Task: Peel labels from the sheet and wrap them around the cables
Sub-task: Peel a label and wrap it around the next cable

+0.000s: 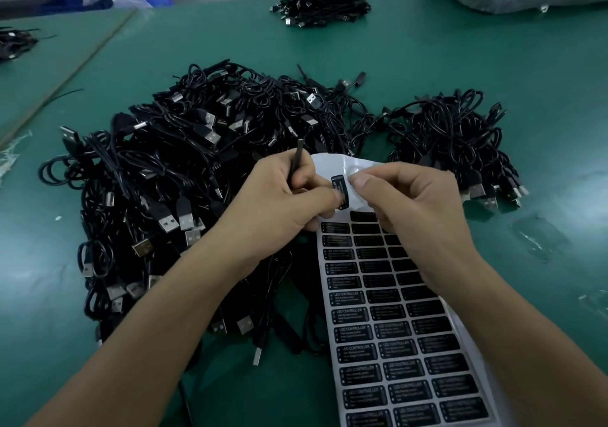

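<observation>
forearms frame the bottom of the shot, and between them the label sheet (394, 344) runs down the green table (493, 64), its black labels set in 3 columns. we see the right hand (411, 209) pinching the sheet's bare white top, which curls up off the table. the left hand (283, 202) pinches 1 half-lifted label (340, 189) under its thumb, while its other fingers curl round a thin black cable (297, 160) that pokes up past the knuckles. just behind the hands sits the large cable pile (184, 170), with a smaller pile (454, 140) to its right. we judge the peel to be under way. adhesive is the danger: if the label folds onto itself or clings to the thumb, it creases and will not wrap cleanly. a hard pull could tear it. with the left hand doing 2 jobs, the cable may slip loose.
</observation>
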{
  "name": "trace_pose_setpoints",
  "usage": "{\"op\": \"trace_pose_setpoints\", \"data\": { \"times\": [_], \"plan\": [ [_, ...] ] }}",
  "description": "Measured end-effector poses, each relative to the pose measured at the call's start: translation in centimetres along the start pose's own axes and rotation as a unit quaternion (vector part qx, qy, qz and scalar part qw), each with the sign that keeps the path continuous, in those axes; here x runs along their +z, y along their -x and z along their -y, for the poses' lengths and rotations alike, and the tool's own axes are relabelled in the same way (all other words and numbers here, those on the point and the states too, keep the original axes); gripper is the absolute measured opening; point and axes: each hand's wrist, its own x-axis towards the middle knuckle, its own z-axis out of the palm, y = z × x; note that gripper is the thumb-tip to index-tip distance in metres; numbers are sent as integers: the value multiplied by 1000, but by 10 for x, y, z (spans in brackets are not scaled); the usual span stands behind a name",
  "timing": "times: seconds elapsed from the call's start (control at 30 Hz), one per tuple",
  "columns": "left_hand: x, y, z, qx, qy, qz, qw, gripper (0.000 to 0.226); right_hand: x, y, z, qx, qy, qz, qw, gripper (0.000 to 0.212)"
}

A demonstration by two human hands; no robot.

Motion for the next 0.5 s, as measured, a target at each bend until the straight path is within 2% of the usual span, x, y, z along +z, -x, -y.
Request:
{"op": "trace_pose_setpoints", "data": {
  "times": [0.27, 0.43, 0.5],
  "plan": [
    [2, 1, -1, 12, -28, 23, 999, 47, -2, 1, 7, 20, -3, 47, 999, 24],
    [3, 2, 0, -39, -11, 0, 999, 30, 1, 1, 7, 18, 13, -7, 1000, 20],
    [4, 1, -1, -65, -4, -10, 998, 32, 1, 0, 7, 7, 2, -32, 999, 21]
  ]
}}
